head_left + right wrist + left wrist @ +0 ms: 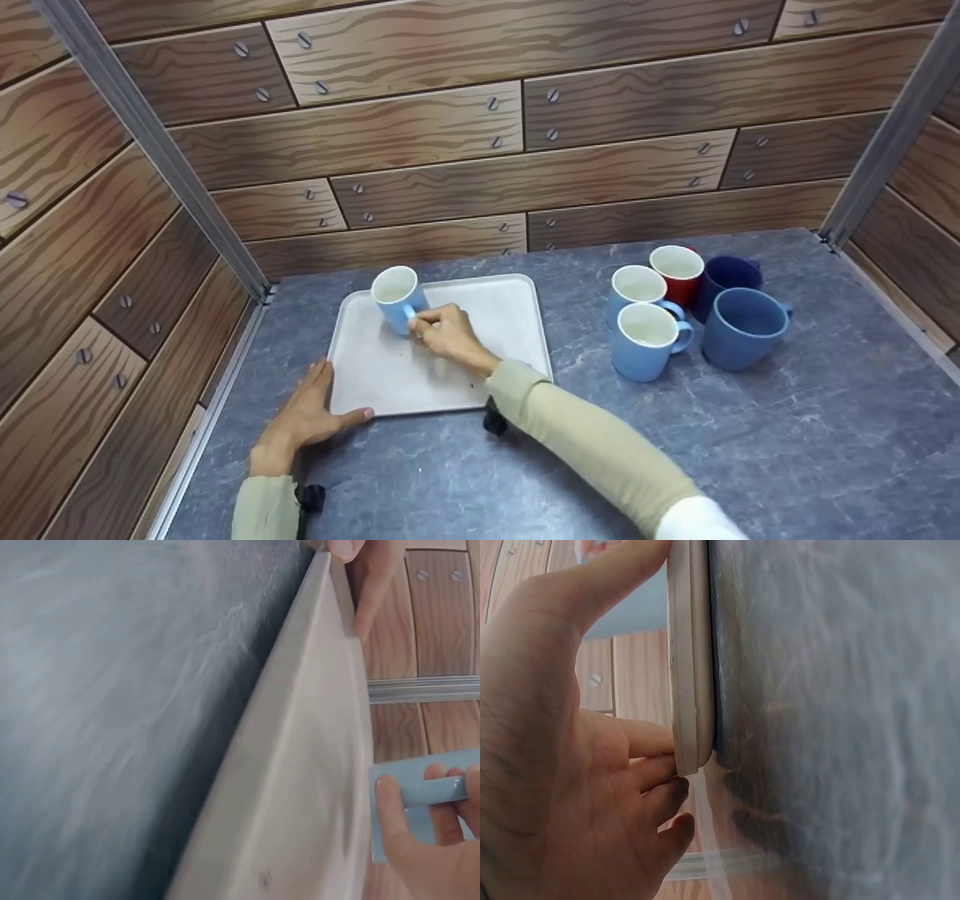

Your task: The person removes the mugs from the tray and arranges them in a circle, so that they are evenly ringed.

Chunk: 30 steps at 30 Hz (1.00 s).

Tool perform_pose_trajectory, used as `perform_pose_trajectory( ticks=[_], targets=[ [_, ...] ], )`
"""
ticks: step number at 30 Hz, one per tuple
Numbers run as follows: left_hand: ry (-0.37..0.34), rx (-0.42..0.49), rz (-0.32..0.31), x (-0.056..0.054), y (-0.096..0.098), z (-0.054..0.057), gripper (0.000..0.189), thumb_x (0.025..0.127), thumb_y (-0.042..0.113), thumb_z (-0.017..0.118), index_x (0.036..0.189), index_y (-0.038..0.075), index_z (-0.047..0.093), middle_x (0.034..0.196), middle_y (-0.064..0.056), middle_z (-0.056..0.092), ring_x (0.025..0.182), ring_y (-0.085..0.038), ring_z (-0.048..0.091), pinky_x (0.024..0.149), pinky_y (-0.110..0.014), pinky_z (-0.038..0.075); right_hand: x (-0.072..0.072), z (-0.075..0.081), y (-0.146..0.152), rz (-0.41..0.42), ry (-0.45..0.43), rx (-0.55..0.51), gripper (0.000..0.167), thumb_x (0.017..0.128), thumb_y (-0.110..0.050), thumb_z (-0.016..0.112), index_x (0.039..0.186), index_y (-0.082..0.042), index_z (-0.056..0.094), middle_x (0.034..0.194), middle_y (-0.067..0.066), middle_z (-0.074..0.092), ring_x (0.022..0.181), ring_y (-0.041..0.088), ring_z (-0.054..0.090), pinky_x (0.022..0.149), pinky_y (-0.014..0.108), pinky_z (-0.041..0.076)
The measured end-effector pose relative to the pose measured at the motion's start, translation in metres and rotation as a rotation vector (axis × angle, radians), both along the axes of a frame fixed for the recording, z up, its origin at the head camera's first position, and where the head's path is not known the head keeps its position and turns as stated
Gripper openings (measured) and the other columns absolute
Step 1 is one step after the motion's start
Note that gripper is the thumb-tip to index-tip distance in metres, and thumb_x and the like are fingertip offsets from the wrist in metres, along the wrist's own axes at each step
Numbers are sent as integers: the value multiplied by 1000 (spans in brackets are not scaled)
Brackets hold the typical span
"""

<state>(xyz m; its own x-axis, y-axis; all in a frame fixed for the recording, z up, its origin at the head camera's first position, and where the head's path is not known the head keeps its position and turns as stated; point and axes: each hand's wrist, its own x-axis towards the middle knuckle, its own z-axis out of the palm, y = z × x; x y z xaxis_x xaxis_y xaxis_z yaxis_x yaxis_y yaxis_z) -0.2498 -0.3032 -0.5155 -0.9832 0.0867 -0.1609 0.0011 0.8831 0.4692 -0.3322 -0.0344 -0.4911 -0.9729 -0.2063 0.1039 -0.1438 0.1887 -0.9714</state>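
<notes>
A light blue mug (401,304) with a white inside is at the back left of the white tray (480,322), leaning slightly in the head view. My right hand (450,334) pinches its handle between thumb and fingers, and the right wrist view shows that handle (431,791) up close. At the tray's front left corner is my left hand (307,412), its thumb stretched along the front edge. The other fingers (656,739) touch the left side near the corner in the left wrist view.
Right of the tray stand two more light blue mugs (643,341), a red mug (681,289), a dark blue mug (727,281) and a larger blue mug (742,330), grouped closely. Wood-patterned walls (435,120) with metal corner posts enclose the grey table (450,480).
</notes>
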Motion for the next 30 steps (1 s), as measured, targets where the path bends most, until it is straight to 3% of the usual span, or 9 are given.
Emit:
perform_pose_trajectory(
  ticks=[5,13,21,30],
  targets=[
    [-7,-6,10,0,-1,0,137,80,76,79,168,-5,12,177,-29,5,163,-51,5,132,-66,12,11,9,24,57,-44,-53,20,101,-9,71,112,4,81,101,27,79,93,43,80,85,47,68],
    [-10,3,-2,1,-2,0,137,81,77,77,169,-4,10,178,-26,3,164,-48,4,133,-65,11,31,14,62,99,-73,-143,26,99,-10,73,116,10,78,103,33,76,85,34,81,81,39,69],
    [-15,7,-2,0,1,1,138,81,76,78,169,-5,10,178,-27,2,165,-48,3,133,-64,11,52,22,99,129,2,-113,29,100,-14,76,115,11,77,100,32,77,83,35,81,80,39,69],
    [-3,2,-13,1,1,1,137,81,76,78,169,-5,11,177,-28,3,164,-49,3,132,-66,10,71,25,136,161,28,-112,28,99,-10,77,115,12,77,98,33,77,87,39,81,82,43,69]
  ],
)
